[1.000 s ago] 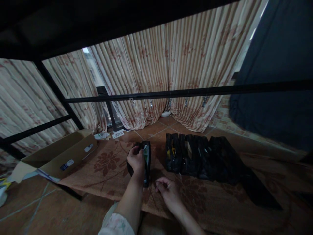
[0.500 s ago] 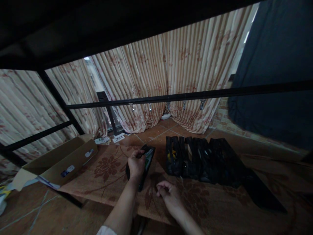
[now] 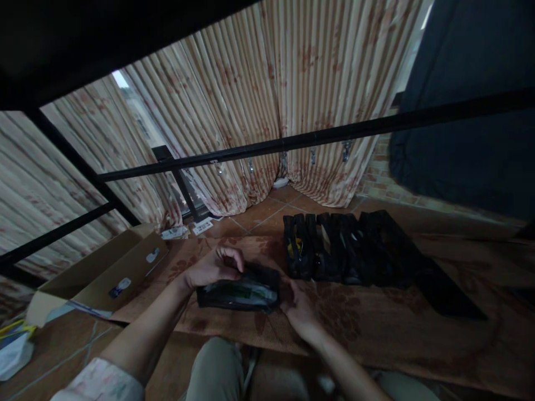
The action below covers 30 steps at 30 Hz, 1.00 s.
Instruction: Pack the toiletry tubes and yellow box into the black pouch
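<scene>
A black pouch [image 3: 242, 298] lies lengthwise before me, low over the woven mat [image 3: 184, 323]; whether it rests on the mat I cannot tell. Something pale and green shows along its opening. My left hand [image 3: 215, 267] has its fingers curled at the pouch's upper left edge. At the right end, my right hand [image 3: 298, 309] grips the pouch, its fingertips partly hidden in shadow. To the right stands a row of several black pouches [image 3: 340, 250], one with something yellow inside.
An open cardboard box [image 3: 125, 273] sits at the left. A flat black panel [image 3: 451, 292] lies right of the row. A dark metal rail [image 3: 251, 150] crosses ahead, before striped curtains [image 3: 234, 83]. Papers [image 3: 203, 225] lie beyond the mat, and a dark blue cloth [image 3: 463, 111] hangs at right.
The pouch has turned from slanting upright to lying crosswise. My left hand has shifted left along it, and my right hand has risen to its right end. The view has tilted down.
</scene>
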### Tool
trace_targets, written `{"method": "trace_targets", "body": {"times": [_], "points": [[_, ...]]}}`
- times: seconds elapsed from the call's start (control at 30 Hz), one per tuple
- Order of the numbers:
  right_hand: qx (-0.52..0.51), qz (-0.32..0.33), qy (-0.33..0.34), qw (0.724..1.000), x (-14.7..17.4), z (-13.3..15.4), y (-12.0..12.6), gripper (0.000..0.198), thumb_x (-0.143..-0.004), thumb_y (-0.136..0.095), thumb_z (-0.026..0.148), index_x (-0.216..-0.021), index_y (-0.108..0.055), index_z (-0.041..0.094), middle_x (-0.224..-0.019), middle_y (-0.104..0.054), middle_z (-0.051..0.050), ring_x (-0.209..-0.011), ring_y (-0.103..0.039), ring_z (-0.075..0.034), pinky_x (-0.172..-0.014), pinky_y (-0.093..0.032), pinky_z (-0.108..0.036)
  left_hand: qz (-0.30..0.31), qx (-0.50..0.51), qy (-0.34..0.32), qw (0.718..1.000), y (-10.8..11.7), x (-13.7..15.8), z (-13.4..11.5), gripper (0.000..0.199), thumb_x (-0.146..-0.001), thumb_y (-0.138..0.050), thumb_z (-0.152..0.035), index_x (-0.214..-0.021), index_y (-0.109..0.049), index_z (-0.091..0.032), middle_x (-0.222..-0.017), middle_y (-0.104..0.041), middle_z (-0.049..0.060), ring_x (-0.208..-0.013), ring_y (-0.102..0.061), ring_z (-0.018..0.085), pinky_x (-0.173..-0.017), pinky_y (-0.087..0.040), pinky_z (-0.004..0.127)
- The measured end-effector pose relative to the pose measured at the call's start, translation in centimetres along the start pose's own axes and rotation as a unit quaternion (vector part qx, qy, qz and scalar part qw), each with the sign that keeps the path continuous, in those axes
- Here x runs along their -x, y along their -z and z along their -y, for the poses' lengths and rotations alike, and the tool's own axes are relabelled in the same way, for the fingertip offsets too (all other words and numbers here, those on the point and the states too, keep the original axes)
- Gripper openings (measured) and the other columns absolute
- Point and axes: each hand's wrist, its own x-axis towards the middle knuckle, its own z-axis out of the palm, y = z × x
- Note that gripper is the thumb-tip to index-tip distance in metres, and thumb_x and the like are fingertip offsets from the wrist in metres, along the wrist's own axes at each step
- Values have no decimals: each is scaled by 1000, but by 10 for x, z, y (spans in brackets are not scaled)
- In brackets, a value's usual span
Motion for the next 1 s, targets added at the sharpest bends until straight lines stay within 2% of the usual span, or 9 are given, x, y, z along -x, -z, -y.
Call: {"method": "trace_targets", "body": {"times": [0.13,0.27,0.4,0.5,0.57,0.63,0.8,0.9,1.0], "points": [[-45,87,19,995,0,0,-2,59,-59,-61,8,-117,-55,21,-108,-67,-5,-103,-60,-21,-97,-42,-36,65,-39,12,997,-7,-11,-10,9,-46,-72,-13,-53,-67,-17,-57,-63,2,-53,-57,14,-51,-46,23],[-55,63,1,996,1,-4,-6,51,-60,-59,8,-109,-57,20,-98,-69,-4,-93,-62,-19,-90,-45,-34,96,-55,-13,994,-8,-27,-21,12,-45,-67,-5,-51,-67,-16,-54,-62,2,-50,-56,14,-49,-44,23],[-74,43,-90,992,4,-4,-10,44,-63,-60,17,-106,-51,19,-70,-62,4,-51,-55,-11,-52,-45,-25,55,-111,9,992,-4,-39,-24,22,-44,-58,4,-51,-65,-16,-54,-59,-1,-51,-54,12,-52,-42,22],[-74,58,-148,985,8,-3,-14,45,-63,-62,20,-105,-47,19,-62,-56,7,-40,-45,-8,-39,-33,-20,34,-193,-63,979,1,-35,-13,26,-47,-54,3,-55,-67,-18,-60,-62,0,-59,-57,15,-60,-45,24],[-80,71,-149,983,11,-4,-18,45,-63,-64,22,-104,-47,19,-66,-59,5,-45,-50,-9,-39,-34,-20,-12,-255,-131,958,5,-26,3,27,-53,-53,0,-64,-69,-20,-69,-64,2,-68,-60,17,-68,-47,27],[-87,70,-142,984,13,-6,-21,44,-64,-64,25,-104,-47,19,-69,-60,3,-54,-57,-12,-41,-37,-20,-129,-284,-172,934,7,-11,24,28,-60,-53,-5,-76,-70,-21,-79,-66,3,-81,-61,19,-80,-48,31],[-45,70,-149,985,16,-10,-28,29,-67,-63,33,-89,-52,18,-63,-59,3,-48,-53,-9,-40,-34,-18,-427,-196,-121,875,-18,32,96,52,-70,-59,-19,-122,-52,-21,-120,-58,9,-107,-55,23,-94,-44,40],[-37,94,-171,980,19,-9,-30,27,-69,-62,39,-84,-54,18,-55,-58,5,-37,-43,-6,-38,-30,-18,-434,-90,-31,896,-56,53,130,60,-71,-56,-18,-129,-43,-17,-126,-54,13,-111,-54,24,-91,-46,40],[-41,116,-190,974,22,-7,-31,30,-69,-60,45,-80,-55,17,-52,-58,5,-36,-42,-6,-37,-29,-18,-379,-64,0,923,-91,61,141,65,-70,-58,-20,-132,-38,-16,-128,-52,14,-104,-59,21,-89,-47,37]]}}
